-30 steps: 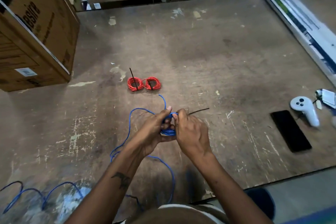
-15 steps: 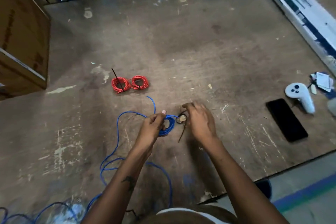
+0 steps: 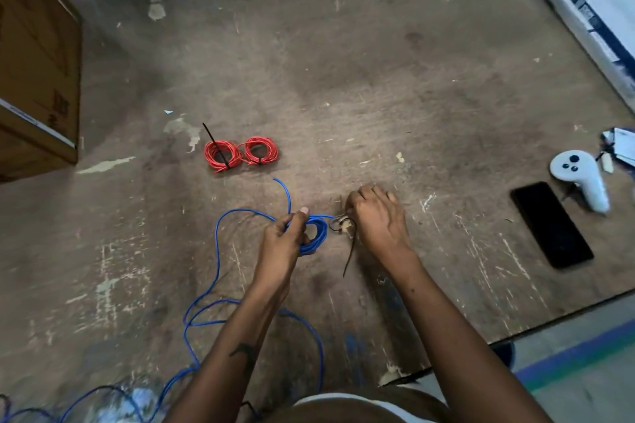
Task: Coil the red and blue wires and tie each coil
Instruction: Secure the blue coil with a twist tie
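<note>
Both my forearms reach forward side by side, a dark mark on the left one, my left hand [image 3: 282, 240] curled with thumb up in a grip, my right hand [image 3: 377, 220] knuckles-up just beside it, fingers bent down in a pinch.

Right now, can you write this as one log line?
left hand: holds blue coil | right hand: pinches black tie | red coils: tied, on table

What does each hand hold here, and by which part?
The left hand grips the blue wire coil at its left side. The right hand pinches the black cable tie near its looped upper end.
</note>
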